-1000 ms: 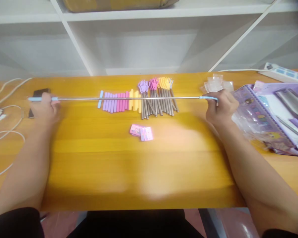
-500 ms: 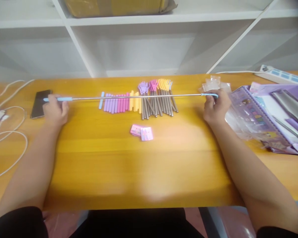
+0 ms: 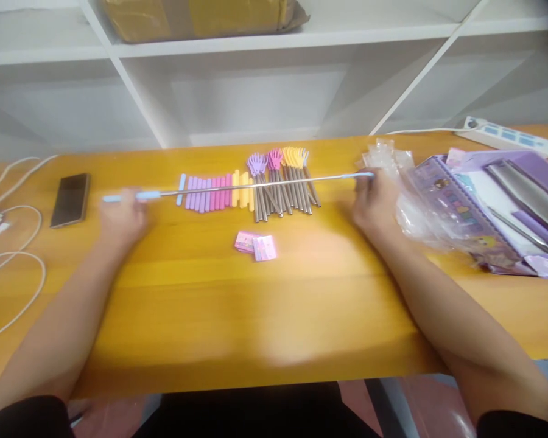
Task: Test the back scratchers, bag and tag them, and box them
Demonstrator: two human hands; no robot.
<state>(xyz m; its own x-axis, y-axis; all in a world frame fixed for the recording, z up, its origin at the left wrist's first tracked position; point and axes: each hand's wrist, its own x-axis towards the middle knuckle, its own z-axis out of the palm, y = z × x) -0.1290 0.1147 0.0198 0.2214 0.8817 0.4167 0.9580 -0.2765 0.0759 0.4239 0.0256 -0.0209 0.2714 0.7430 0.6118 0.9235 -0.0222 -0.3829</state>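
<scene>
A thin metal telescopic rod [image 3: 256,185] with light blue ends stretches between my hands above the table. My left hand [image 3: 124,214] is closed on its blue handle, and my right hand [image 3: 378,199] is closed around the blue hooked end; both hands are slightly blurred. Behind the rod lie a row of blue, purple, pink and yellow tubes [image 3: 205,194] and several metal rods [image 3: 296,193] with purple, pink, yellow and blue hand-shaped heads. Small pink cards [image 3: 265,248] rest nearer the front.
A phone [image 3: 70,199] and white cables [image 3: 40,267] lie at the left. At the right are clear plastic bags [image 3: 415,213], a purple box [image 3: 530,164] with metal rods and a white power strip [image 3: 511,135]. White shelves [image 3: 278,42] stand behind.
Both hands have drawn closer together, and the extended rod is now shorter and tilted, its left end lower. The camera view has shifted slightly.
</scene>
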